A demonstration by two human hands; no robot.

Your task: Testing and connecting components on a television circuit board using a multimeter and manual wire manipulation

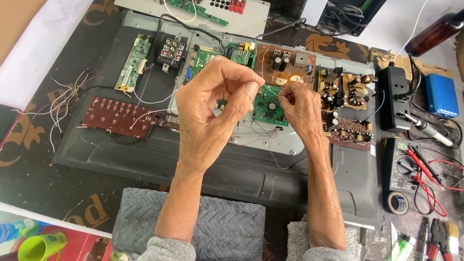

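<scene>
**Desk:** What did the head view show?

**Caption writer:** A person's left hand [212, 104] and right hand [298, 104] were raised above the middle of a grey metal chassis [203, 164], each pinching one end of a thin wire [267, 90] between thumb and fingertip. The wire ran roughly left to right, sagging slightly, over the green circuit board [269, 107].

**Desk:** Any risk?

**Caption writer:** Judging by its fineness, a hard pull might have snapped the wire or slipped it from the pinch onto the boards. The soldering iron [425, 129] lay near the chassis's right edge, beside a multimeter [402, 166].
</scene>
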